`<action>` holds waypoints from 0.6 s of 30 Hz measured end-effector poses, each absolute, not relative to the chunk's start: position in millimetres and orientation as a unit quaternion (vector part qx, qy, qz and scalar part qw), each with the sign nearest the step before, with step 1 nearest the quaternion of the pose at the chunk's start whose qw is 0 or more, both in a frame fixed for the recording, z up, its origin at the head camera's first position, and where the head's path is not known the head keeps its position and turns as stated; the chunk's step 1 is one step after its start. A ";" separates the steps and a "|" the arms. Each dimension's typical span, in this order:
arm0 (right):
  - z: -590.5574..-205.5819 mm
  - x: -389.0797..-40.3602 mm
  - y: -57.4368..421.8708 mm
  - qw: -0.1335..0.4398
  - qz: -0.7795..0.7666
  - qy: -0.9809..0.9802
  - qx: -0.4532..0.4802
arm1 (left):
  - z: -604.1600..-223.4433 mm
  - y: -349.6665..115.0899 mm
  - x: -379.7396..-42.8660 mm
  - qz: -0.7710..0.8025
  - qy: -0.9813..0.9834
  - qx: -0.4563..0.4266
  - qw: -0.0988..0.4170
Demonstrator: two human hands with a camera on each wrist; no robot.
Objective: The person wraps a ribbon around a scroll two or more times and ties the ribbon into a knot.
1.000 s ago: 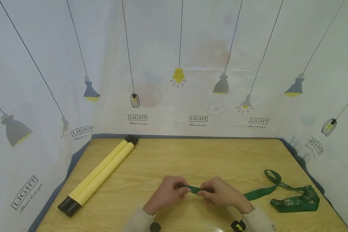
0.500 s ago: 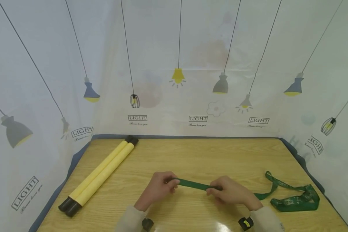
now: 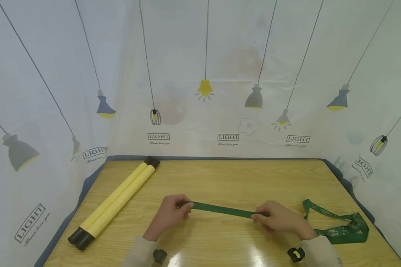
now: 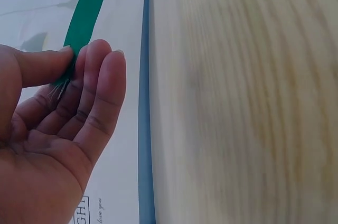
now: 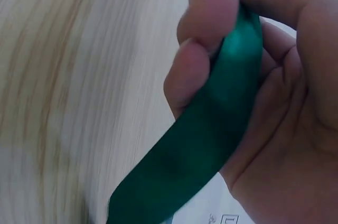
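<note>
Ribbon (image 3: 222, 210) ran straight crosswise, left hand (image 3: 169, 212) pinching its frayed end, right hand (image 3: 279, 217) pinching farther along its length

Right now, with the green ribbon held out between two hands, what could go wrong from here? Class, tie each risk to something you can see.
Slipping: the left hand pinches the green ribbon close to its end, so a firm pull might free it.
Fraying: loose threads show at that end, and tugging could draw out more.
Tangling: the looped green length on the table might twist if dragged.
</note>
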State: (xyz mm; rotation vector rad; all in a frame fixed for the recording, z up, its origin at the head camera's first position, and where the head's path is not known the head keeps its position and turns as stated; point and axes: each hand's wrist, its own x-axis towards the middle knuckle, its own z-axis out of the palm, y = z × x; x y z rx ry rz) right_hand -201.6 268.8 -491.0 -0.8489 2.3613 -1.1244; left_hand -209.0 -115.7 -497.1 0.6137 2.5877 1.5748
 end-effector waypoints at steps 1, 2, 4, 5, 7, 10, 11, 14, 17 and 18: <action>-491.1 -201.6 271.2 0.197 -0.403 0.841 -0.302 | -497.5 -118.4 -209.5 0.508 0.838 0.197 0.023; -491.0 -201.5 273.6 0.198 -0.406 0.840 -0.302 | -497.9 -121.0 -210.0 0.508 0.839 0.196 0.022; -491.1 -201.8 278.8 0.199 -0.410 0.839 -0.298 | -498.4 -126.7 -211.0 0.509 0.839 0.193 0.022; -491.3 -202.2 281.5 0.197 -0.411 0.839 -0.297 | -498.2 -129.6 -211.3 0.509 0.839 0.191 0.020; -491.1 -203.0 287.3 0.194 -0.414 0.839 -0.295 | -497.4 -135.7 -211.7 0.509 0.841 0.186 0.015; -490.3 -204.1 296.4 0.186 -0.408 0.845 -0.291 | -495.7 -145.1 -212.4 0.517 0.839 0.169 0.010; -489.8 -204.3 299.5 0.184 -0.407 0.847 -0.289 | -495.2 -148.3 -212.9 0.519 0.839 0.162 0.008; -488.4 -204.8 308.6 0.184 -0.401 0.853 -0.278 | -494.5 -157.6 -214.0 0.528 0.837 0.141 0.007; -487.3 -205.2 317.1 0.187 -0.405 0.853 -0.270 | -494.3 -167.0 -214.8 0.534 0.836 0.125 0.006; -487.4 -205.3 319.8 0.188 -0.408 0.852 -0.268 | -494.3 -170.1 -214.9 0.534 0.837 0.119 0.006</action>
